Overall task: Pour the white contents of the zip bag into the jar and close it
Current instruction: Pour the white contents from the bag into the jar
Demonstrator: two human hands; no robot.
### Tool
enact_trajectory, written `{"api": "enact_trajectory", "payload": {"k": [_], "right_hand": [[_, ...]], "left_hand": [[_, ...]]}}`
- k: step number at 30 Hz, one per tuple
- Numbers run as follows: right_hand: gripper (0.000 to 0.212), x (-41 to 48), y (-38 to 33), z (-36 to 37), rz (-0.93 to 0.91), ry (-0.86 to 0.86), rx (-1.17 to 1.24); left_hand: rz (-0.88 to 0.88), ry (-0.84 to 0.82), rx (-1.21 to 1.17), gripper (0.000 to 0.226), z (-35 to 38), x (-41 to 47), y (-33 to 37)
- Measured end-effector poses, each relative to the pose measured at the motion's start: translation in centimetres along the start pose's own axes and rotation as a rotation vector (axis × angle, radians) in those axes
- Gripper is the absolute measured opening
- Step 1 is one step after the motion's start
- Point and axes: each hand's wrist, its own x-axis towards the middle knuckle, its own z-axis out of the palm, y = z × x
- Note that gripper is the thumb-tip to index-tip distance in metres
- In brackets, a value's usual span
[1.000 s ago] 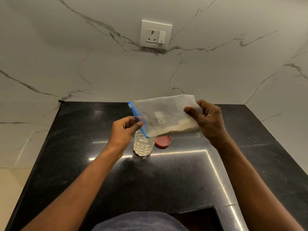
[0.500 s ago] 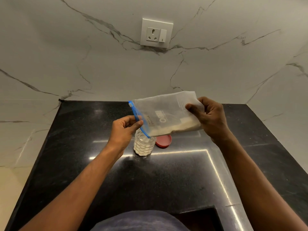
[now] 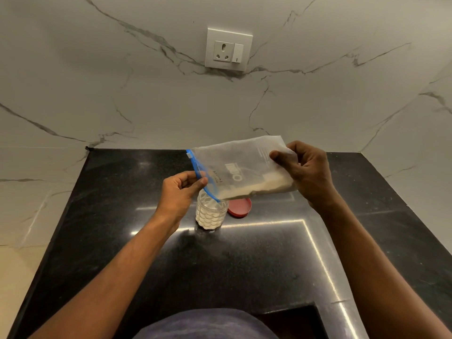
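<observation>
While both hands tilt it, zip bag (image 3: 241, 167) pours into jar (image 3: 210, 212).

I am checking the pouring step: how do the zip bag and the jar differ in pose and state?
The zip bag is held in the air, tilted, by both hands; the jar stands upright on the counter. The bag is soft and flat; the jar is rigid and ribbed. Both are see-through, open, and hold white contents.
</observation>
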Motion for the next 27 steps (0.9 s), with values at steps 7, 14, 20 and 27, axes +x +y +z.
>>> {"api": "enact_trajectory", "payload": {"k": [7, 14, 20, 27], "right_hand": [[0.021, 0.30, -0.34, -0.05, -0.011, -0.016, -0.016], [0.017, 0.46, -0.28, -0.26, -0.008, -0.015, -0.029], [0.023, 0.23, -0.23, -0.28, -0.005, 0.016, -0.023], [0.014, 0.08, -0.50, 0.02, -0.019, -0.031, -0.039]], "left_hand": [[-0.003, 0.010, 0.007, 0.019, -0.06, 0.09, 0.03], [-0.002, 0.002, -0.001, 0.019, 0.02, 0.12, 0.09], [-0.012, 0.007, -0.011, 0.019, -0.01, 0.26, -0.09], [-0.025, 0.013, -0.009, 0.020, 0.03, 0.05, -0.14]]}}
